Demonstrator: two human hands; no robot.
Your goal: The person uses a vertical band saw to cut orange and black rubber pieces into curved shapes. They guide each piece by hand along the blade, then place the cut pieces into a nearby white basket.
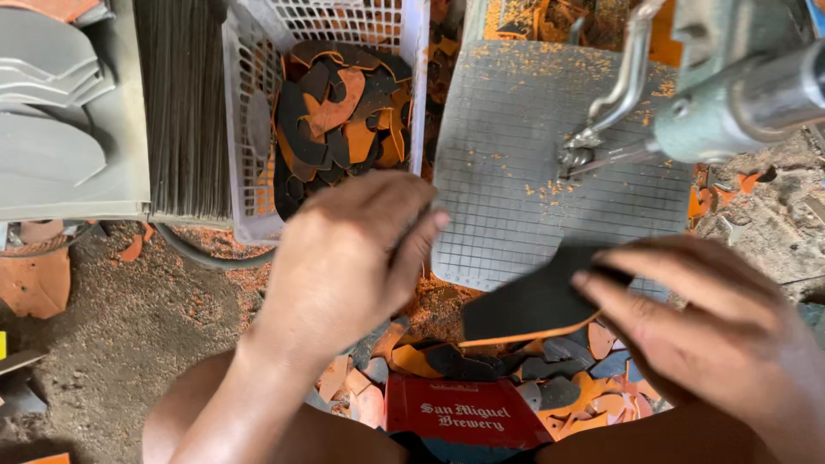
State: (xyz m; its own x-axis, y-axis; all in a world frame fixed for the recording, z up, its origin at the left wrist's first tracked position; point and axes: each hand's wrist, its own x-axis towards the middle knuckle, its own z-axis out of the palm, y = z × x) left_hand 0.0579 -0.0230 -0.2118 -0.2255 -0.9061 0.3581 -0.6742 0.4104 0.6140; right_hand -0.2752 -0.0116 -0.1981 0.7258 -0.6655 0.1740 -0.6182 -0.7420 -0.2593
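The fingers [601, 288] of the right hand [722, 344] lie stretched over the top of a black sheet [524, 305] with an orange underside, gripping it by its right end; the thumb is hidden beneath. The sheet hangs in the air just off the near edge of the grey gridded plate [516, 172], tilted so its orange edge shows along the bottom. The left hand [344, 258] hovers close to the sheet's left end, back turned to the camera, fingers curled loosely downward; whether they pinch anything cannot be told, since the palm side is hidden. Over the plate's right part hangs a grey-green machine head [730, 103] with a metal hook and needle-like tip, and orange crumbs dust the plate. Beyond the left hand stands a white basket [245, 129] filled with black and orange offcuts [344, 120]. More offcuts lie heaped on the floor [103, 344] under the sheet, beside a red crate [464, 412]. Grey sole shapes [51, 129] are stacked at far left.
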